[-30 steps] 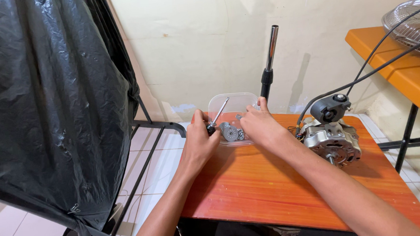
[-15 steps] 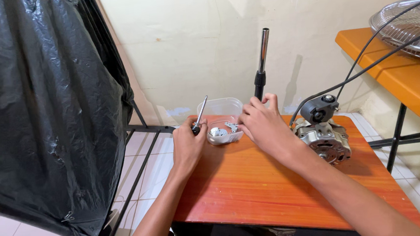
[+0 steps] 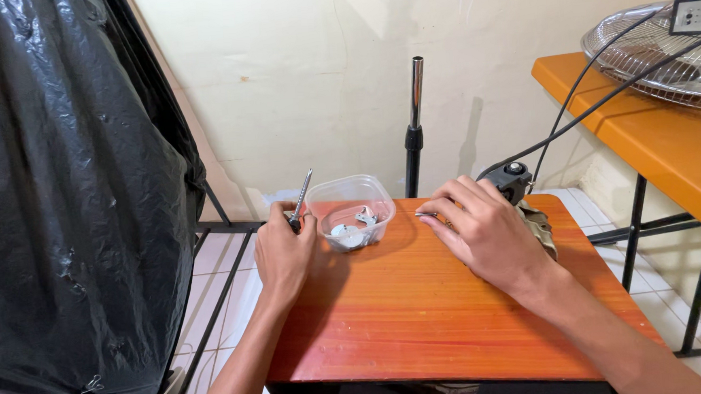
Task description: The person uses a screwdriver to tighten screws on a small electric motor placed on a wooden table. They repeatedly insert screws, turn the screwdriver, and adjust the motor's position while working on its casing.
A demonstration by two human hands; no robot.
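At the far edge of the wooden desk (image 3: 422,314) we have both hands at work. The left hand (image 3: 283,254) is curled in a tight grip around the handle of a screwdriver (image 3: 300,201), whose metal shaft pokes up and away from the knuckles, tilted slightly to the right. Just to the right of that grip, almost touching the thumb side, sits a clear plastic container (image 3: 351,211) — inside it we can make out a few small pale and metallic parts, too small to tell apart.

Across from the container we see the right hand (image 3: 482,233), palm down, fingers spread over the desk. Between its fingertips there is a thin metal piece (image 3: 427,214) pinched lightly, pointing toward the container; whether it is a screw or a pin we cannot tell. Behind that hand, partly hidden by the knuckles, lies a fan motor (image 3: 520,191) with a black knob on top, and a black cable (image 3: 596,105) runs from it up to the right.

Beyond both grips a black-and-chrome pole (image 3: 415,128) stands upright against the wall. Off to the right of the right hand, well apart, an orange table (image 3: 655,146) carries a wire fan guard (image 3: 666,56). To the left of the left grip hangs a big black plastic sheet (image 3: 67,198).
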